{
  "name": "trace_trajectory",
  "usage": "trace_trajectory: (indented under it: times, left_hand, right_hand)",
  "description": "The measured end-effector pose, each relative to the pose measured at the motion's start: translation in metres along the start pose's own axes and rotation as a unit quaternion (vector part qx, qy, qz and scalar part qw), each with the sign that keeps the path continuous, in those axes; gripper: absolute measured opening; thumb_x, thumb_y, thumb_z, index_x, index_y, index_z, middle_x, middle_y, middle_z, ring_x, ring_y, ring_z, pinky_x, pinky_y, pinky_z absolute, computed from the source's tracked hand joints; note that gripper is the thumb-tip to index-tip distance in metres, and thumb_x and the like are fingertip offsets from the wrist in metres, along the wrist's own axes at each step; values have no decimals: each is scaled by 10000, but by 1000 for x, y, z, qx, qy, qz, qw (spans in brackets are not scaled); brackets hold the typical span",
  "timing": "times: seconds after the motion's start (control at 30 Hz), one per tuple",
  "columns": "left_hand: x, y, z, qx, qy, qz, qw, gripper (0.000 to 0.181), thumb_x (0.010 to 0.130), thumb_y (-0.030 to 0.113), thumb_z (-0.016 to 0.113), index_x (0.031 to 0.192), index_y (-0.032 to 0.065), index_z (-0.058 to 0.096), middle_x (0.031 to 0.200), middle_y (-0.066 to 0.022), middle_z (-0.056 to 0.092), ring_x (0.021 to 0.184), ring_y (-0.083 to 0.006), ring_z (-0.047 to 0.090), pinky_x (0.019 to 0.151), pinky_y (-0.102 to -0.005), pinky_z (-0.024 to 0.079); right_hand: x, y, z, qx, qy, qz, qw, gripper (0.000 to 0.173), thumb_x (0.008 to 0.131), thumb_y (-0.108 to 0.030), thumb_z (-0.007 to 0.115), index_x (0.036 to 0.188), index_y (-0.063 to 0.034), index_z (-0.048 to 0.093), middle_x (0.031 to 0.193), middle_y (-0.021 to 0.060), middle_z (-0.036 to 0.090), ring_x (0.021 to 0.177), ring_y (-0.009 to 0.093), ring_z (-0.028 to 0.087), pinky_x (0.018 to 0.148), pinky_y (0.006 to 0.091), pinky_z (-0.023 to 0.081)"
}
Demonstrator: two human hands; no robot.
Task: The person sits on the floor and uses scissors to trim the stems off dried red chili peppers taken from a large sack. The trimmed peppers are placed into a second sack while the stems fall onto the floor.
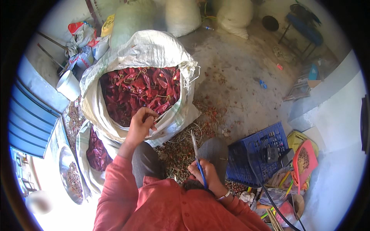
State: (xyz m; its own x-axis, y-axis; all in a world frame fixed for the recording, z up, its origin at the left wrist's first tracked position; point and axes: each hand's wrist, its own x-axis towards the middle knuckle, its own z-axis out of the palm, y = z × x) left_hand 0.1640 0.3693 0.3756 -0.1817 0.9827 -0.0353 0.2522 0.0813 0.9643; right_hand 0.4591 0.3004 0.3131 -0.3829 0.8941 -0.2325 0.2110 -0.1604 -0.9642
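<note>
A large white woven sack full of dried red chili peppers stands before me, its mouth rolled open. My left hand is over the sack's near rim with its fingers curled. Thin pale stems show by the fingertips, but whether they are gripped is unclear. Over my right thigh, my right hand holds a pair of scissors by blue handles, blades pointing up and away from me. A smaller sack of red peppers stands left of my knees.
Cut stems and scraps litter the floor between my legs. At right are a blue plastic crate and a pink dustpan. A metal basin and a white bucket stand left. Filled sacks line the back.
</note>
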Motion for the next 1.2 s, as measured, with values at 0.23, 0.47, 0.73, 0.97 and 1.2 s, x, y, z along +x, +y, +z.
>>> trace_trajectory:
  times: [0.23,0.47,0.73,0.97,1.2]
  left_hand:
    - [78,-45,10,408,-11,90,909,344,802,217,687,1111,77,633,1014,-175,661,1000,-340,638,839,-452,514]
    - [70,-39,-38,99,154,28,983,205,856,204,691,990,61,631,834,-70,657,627,-201,618,556,-304,502]
    - [-19,-5,-9,-527,55,-105,841,145,973,274,587,944,133,565,819,21,594,541,-60,471,404,-193,311]
    - [-67,1,47,-676,-13,-155,720,215,979,299,577,999,86,593,844,-16,623,538,-69,465,416,-191,348]
    - [-92,3,43,-435,7,-140,890,339,981,394,552,1009,56,561,696,-14,535,480,-68,396,414,-212,315]
  right_hand:
    - [6,-13,4,-55,-12,-24,998,173,890,-163,706,851,-25,609,637,1,603,556,41,552,487,222,430]
    - [11,-10,3,-7,-10,15,1000,227,855,-192,751,876,-22,602,626,8,589,563,49,554,492,244,437]
    - [45,-19,14,-190,28,-195,962,443,772,-331,826,952,-26,560,640,32,498,554,127,498,507,295,433]
    - [43,-43,19,-201,59,-228,951,503,745,-400,825,905,-23,532,691,57,479,592,218,499,533,353,425]
    - [33,-37,11,-158,78,-196,965,435,722,-300,861,877,-31,556,611,36,466,528,166,472,492,314,409]
